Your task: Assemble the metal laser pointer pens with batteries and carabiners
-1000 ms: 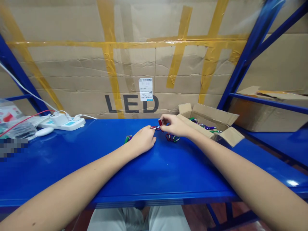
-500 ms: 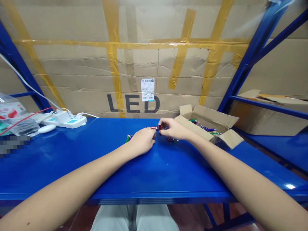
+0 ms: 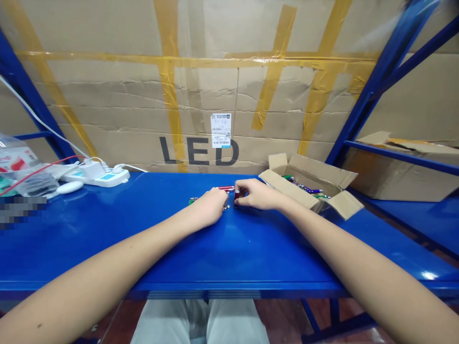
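Note:
My right hand (image 3: 256, 193) pinches a small dark red metallic cylinder (image 3: 236, 195) upright between thumb and fingers, low over the blue tabletop (image 3: 247, 258). Just left of it, my left hand (image 3: 210, 208) is closed, palm down, over small shiny pieces that it mostly hides. Silver ends (image 3: 227, 207) poke out beside its fingers. A slim red metallic tube (image 3: 225, 188) lies beyond the left knuckles. Past the other side of that hand, a green piece (image 3: 191, 201) shows in part. What the left fingers grip is hidden.
An open carton (image 3: 322, 191) on the right holds several colourful slim metallic pieces. To the left are a white power strip (image 3: 111, 177), a white oval object (image 3: 70, 187) and a plastic bottle (image 3: 21, 167). A large cardboard box (image 3: 125, 105) stands behind; blue posts (image 3: 373, 95) flank it.
My right hand has come down slightly with the red cylinder, parting from the red tube. The left hand has shifted a little left. Pieces seen under my right hand no longer show.

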